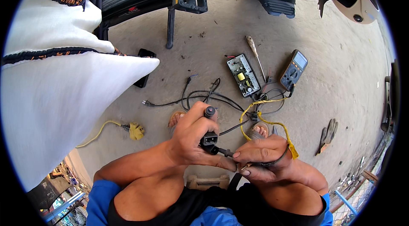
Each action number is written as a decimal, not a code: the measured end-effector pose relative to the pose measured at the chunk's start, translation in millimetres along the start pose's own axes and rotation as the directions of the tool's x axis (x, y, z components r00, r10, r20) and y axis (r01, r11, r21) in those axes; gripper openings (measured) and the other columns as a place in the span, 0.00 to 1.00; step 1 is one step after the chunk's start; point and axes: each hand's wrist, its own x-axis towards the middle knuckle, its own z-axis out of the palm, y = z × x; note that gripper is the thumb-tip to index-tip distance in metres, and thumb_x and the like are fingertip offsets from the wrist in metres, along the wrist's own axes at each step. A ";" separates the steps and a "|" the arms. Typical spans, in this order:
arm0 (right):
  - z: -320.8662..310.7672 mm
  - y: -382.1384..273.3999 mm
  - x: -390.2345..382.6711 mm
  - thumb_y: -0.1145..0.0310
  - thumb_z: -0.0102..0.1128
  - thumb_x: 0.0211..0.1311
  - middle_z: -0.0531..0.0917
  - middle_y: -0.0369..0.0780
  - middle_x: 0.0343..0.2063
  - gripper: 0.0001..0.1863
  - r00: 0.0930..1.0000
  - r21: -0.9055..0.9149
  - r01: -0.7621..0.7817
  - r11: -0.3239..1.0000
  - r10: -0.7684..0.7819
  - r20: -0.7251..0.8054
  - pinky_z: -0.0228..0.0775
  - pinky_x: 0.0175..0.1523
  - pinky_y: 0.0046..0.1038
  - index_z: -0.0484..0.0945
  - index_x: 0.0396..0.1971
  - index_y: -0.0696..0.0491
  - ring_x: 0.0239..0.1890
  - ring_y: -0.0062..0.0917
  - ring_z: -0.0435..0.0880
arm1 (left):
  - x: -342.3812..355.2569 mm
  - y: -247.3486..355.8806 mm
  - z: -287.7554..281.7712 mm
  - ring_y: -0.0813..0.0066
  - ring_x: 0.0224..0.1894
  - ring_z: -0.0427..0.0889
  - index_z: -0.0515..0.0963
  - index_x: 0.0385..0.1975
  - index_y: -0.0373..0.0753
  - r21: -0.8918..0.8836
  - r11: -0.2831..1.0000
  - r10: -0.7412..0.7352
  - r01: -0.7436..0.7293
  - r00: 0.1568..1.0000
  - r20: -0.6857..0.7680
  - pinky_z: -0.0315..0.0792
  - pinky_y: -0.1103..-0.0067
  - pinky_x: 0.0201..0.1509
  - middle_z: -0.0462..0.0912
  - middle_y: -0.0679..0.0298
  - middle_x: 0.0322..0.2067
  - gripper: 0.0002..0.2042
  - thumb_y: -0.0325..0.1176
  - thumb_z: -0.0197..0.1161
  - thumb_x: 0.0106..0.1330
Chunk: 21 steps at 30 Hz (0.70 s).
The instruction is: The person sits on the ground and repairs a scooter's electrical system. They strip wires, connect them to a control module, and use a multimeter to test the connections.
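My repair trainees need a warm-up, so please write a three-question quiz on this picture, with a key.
1. True or false: the grey-and-orange plastic multimeter lies face down.

2. Which hand grips the black plastic connector with a rectangular socket?

3. The dark grey glove with tan patches lies:
A) on the open black rectangular case
B) on the dusty grey floor
C) on a knee

Key: 1. False; 2. The left hand; 3. B

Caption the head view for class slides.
Bare hands hold a black connector and its cable; an open electronic unit, screwdriver and multimeter lie on the floor.
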 end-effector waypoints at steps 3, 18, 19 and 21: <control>-5.7 1.8 -2.5 0.72 0.72 0.55 0.87 0.39 0.38 0.21 0.999 -0.076 -0.035 0.996 0.036 0.021 0.73 0.30 0.25 0.81 0.50 0.52 0.31 0.28 0.87 | 0.6 3.5 0.2 0.67 0.33 0.71 0.74 0.31 0.36 0.005 0.999 -0.051 0.051 0.999 -0.009 0.68 0.75 0.32 0.70 0.57 0.34 0.32 0.48 0.86 0.33; -9.1 -8.0 0.2 0.66 0.74 0.55 0.87 0.41 0.34 0.16 1.000 -0.134 0.001 0.991 -0.005 -0.030 0.75 0.31 0.27 0.84 0.43 0.52 0.31 0.29 0.87 | 0.7 -0.8 9.2 0.69 0.31 0.72 0.72 0.32 0.38 0.139 0.989 -0.040 0.040 0.999 -0.005 0.67 0.76 0.31 0.71 0.56 0.33 0.17 0.23 0.77 0.51; -9.1 -8.0 2.0 0.66 0.74 0.54 0.87 0.41 0.34 0.17 0.999 -0.139 0.015 0.990 -0.018 -0.027 0.76 0.30 0.27 0.84 0.43 0.52 0.31 0.29 0.88 | 1.8 -0.4 9.5 0.66 0.32 0.72 0.73 0.33 0.37 0.129 0.991 -0.044 0.042 0.999 0.011 0.68 0.75 0.32 0.71 0.55 0.34 0.17 0.24 0.78 0.51; -9.7 -8.9 2.9 0.66 0.75 0.53 0.87 0.40 0.34 0.18 1.000 -0.156 0.018 0.988 -0.019 -0.010 0.77 0.30 0.27 0.83 0.44 0.52 0.31 0.29 0.88 | 1.7 0.6 8.1 0.62 0.32 0.72 0.73 0.35 0.35 0.113 0.992 -0.055 0.051 0.998 0.039 0.69 0.72 0.32 0.71 0.52 0.35 0.18 0.25 0.78 0.51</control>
